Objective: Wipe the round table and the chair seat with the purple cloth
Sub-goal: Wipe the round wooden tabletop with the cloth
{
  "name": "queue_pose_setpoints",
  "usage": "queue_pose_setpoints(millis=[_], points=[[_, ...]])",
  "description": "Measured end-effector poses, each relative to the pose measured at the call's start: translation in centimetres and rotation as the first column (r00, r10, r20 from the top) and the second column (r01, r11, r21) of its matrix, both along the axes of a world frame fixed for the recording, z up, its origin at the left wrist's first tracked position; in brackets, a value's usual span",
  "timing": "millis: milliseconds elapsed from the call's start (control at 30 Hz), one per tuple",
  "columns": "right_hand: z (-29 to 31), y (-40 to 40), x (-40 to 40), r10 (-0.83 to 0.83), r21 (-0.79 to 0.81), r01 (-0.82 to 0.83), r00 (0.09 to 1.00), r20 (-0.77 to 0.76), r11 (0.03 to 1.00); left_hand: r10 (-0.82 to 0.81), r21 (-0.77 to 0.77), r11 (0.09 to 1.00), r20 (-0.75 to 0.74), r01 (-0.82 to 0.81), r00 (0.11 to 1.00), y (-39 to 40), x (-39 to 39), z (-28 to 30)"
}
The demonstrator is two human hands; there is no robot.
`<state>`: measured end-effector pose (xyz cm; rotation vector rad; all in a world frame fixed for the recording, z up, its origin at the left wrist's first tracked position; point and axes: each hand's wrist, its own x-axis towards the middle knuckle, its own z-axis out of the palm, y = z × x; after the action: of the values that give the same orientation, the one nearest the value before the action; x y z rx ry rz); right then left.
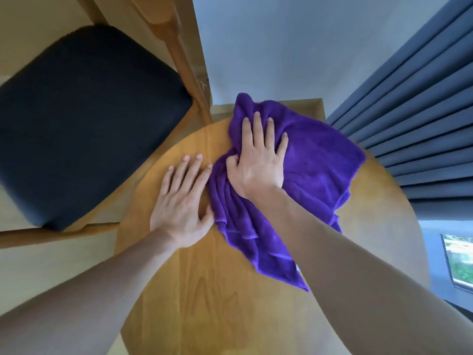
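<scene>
Step in hand, tabletop wipe: purple cloth [294,180] bunched at frame centre on round tabletop [204,290], right hand [258,162] fingers flat, thumb tucked into folds; left hand [183,201] flat beside; black chair seat [84,119], upper left, likely next.

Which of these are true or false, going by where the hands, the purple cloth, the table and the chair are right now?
1. The purple cloth lies on the round table. True.
2. The right hand presses on the cloth. True.
3. The left hand rests on the chair seat. False: it lies flat on the table beside the cloth.
4. The chair seat is purple. False: it is black.
5. The cloth is folded into a neat square. False: it is rumpled.
</scene>
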<state>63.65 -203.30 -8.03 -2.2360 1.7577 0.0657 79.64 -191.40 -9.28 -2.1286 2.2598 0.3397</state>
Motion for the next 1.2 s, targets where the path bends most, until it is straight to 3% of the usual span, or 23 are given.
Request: queue_pose_setpoints(millis=[133,333,433,600,667,767,933,1033,1200], points=[[0.0,3.5,0.0,0.266,0.008,-0.267,0.962,0.054,0.964,-0.017,0.031,0.999,0.041,0.016,0.999,0.2,-0.1,0.3],[0.1,7.6,-8.8,0.428,0.006,-0.432,0.895,0.125,0.902,0.023,0.018,1.0,-0.014,-0.022,1.0,-0.1,-0.6,1.1],[0.0,4.8,-10.5,0.335,-0.004,-0.336,0.938,0.083,0.942,0.032,0.005,0.999,-0.03,-0.032,0.999,-0.2,-0.7,0.9],[-0.2,1.0,-2.9,-0.006,-0.02,0.007,0.997,0.078,1.0,0.03,-0.005,1.0,-0.028,-0.031,0.999,-0.2,-0.4,0.2],[-0.2,1.5,-0.4,-0.004,-0.013,0.004,0.998,0.067,1.0,0.024,-0.011,1.0,-0.028,-0.024,0.999,-0.1,-0.2,0.3],[0.1,3.9,-0.4,0.224,0.01,-0.225,0.973,0.054,0.974,0.013,-0.015,1.0,-0.033,-0.013,0.999,0.0,0.0,0.6],[0.3,4.7,-6.6,0.528,0.032,-0.534,0.843,0.104,0.845,0.034,-0.028,0.999,-0.071,-0.036,0.997,-0.1,-0.3,0.7],[0.5,2.1,-8.5,0.426,0.018,-0.43,0.898,0.106,0.902,0.038,-0.026,0.999,-0.065,-0.04,0.997,-0.2,-0.4,0.7],[0.0,0.3,-3.7,0.054,-0.014,-0.053,0.988,0.143,0.998,0.042,-0.011,0.999,-0.054,-0.042,0.998,-0.3,-0.3,0.6]])
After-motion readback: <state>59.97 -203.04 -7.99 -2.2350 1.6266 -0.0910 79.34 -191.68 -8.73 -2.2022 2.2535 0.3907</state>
